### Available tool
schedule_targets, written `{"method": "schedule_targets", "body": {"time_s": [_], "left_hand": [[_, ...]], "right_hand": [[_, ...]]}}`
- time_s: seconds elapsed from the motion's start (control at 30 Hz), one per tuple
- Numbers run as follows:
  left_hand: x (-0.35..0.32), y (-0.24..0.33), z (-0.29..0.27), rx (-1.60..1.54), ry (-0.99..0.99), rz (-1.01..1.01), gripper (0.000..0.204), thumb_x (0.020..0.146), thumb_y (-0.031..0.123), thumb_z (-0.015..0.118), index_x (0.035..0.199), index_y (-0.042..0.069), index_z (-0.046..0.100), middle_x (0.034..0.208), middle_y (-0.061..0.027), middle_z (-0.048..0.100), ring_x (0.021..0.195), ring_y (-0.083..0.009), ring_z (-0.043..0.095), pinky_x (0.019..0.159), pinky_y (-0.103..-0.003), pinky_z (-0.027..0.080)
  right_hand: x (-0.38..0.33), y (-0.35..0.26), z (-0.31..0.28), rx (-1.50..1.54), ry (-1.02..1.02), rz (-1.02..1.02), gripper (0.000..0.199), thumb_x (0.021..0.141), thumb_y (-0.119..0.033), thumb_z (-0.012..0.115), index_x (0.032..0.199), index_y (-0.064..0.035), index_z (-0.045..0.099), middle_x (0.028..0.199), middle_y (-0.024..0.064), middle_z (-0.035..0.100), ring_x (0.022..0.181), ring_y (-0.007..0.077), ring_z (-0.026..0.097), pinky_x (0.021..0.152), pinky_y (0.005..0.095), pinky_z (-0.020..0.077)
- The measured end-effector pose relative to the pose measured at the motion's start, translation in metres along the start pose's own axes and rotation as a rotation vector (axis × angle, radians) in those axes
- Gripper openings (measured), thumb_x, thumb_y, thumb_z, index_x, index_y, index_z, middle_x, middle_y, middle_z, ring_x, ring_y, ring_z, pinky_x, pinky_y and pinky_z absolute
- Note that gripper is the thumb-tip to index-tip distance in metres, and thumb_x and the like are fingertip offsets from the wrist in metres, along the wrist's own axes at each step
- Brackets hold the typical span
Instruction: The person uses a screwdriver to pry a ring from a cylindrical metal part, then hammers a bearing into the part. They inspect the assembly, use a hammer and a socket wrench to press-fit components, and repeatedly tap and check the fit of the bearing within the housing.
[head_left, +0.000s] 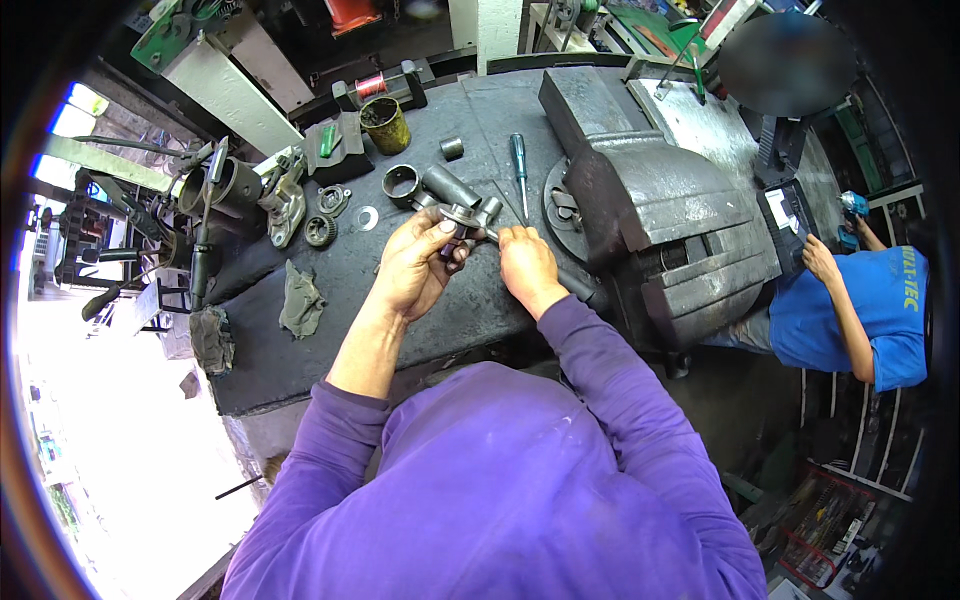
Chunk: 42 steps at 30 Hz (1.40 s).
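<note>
My left hand (412,262) is closed on a small flanged metal part (458,217), its thumb lying on the near side. Just to the right, my right hand (528,262) is a fist, palm down, around the shaft of what looks like a hammer. The metal head of that hammer (488,210) sits close beside the flanged part, and a dark grip runs out under my right wrist toward the vise. Beyond my hands lie a steel tube (451,186), a wide metal ring (401,183) and a screwdriver (519,165) with a blue handle. My fingers hide much of the flanged part.
A big bench vise (665,200) stands at the right on the dark workbench (400,335). Bearings (320,231), a washer (367,218), a grey rag (301,300) and a rusty yellowish can (385,125) lie leftward. A co-worker in a blue shirt (850,320) is at far right.
</note>
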<state>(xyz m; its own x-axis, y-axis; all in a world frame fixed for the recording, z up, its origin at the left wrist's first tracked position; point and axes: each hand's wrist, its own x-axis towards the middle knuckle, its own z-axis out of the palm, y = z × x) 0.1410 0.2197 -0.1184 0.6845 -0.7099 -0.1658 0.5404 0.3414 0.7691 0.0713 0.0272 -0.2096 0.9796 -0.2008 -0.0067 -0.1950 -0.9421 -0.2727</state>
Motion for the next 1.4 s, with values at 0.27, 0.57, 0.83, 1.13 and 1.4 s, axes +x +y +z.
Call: {"method": "schedule_targets", "body": {"time_s": [0.27, 0.57, 0.83, 1.13, 1.4], "left_hand": [[0.016, 0.026, 0.034, 0.106, 0.03, -0.174, 0.024, 0.111, 0.027, 0.059, 0.118, 0.005, 0.064, 0.094, -0.0044, 0.067, 0.071, -0.0093, 0.06, 0.058, -0.022, 0.046], [0.05, 0.005, 0.086, 0.964, 0.134, 0.405, 0.036, 0.113, 0.032, 0.053, 0.099, 0.001, 0.064, 0.074, -0.0135, 0.064, 0.063, -0.0247, 0.061, 0.062, -0.038, 0.05], [0.062, 0.002, 0.081, 0.994, 0.045, 0.723, 0.03, 0.112, 0.028, 0.057, 0.095, 0.003, 0.06, 0.069, -0.0171, 0.065, 0.059, -0.0372, 0.069, 0.055, -0.044, 0.051], [0.079, -0.017, 0.088, 0.48, 0.105, 0.194, 0.029, 0.112, 0.03, 0.054, 0.094, 0.008, 0.062, 0.074, -0.0061, 0.063, 0.057, -0.0181, 0.058, 0.054, -0.034, 0.045], [0.079, -0.013, 0.083, 0.592, 0.085, 0.329, 0.034, 0.109, 0.029, 0.059, 0.082, 0.009, 0.057, 0.074, 0.0016, 0.052, 0.071, -0.0086, 0.05, 0.06, -0.034, 0.042]], "right_hand": [[-0.031, -0.004, -0.159, 0.881, 0.091, -0.369, 0.08, 0.086, -0.012, 0.087, 0.157, -0.0076, 0.051, 0.149, 0.0136, 0.058, 0.115, 0.0251, 0.067, 0.092, 0.0366, 0.0586], [-0.04, -0.005, -0.147, 0.867, 0.357, -0.242, 0.063, 0.097, -0.02, 0.082, 0.148, 0.0055, 0.055, 0.133, 0.0213, 0.068, 0.117, 0.0315, 0.072, 0.099, 0.0377, 0.0589], [-0.038, -0.013, -0.147, 1.513, 0.131, 0.003, 0.049, 0.113, -0.033, 0.058, 0.145, 0.0003, 0.041, 0.104, 0.011, 0.065, 0.078, 0.0128, 0.064, 0.068, 0.0278, 0.0537], [-0.004, -0.011, -0.132, 0.451, 0.659, -0.073, 0.039, 0.107, -0.046, 0.055, 0.106, -0.0077, 0.063, 0.079, 0.0157, 0.07, 0.066, 0.0389, 0.071, 0.061, 0.0486, 0.0558], [-0.004, -0.012, -0.117, 0.486, 0.746, -0.028, 0.039, 0.106, -0.045, 0.054, 0.105, -0.0072, 0.062, 0.087, 0.0176, 0.073, 0.071, 0.041, 0.072, 0.06, 0.0498, 0.0553]]}}
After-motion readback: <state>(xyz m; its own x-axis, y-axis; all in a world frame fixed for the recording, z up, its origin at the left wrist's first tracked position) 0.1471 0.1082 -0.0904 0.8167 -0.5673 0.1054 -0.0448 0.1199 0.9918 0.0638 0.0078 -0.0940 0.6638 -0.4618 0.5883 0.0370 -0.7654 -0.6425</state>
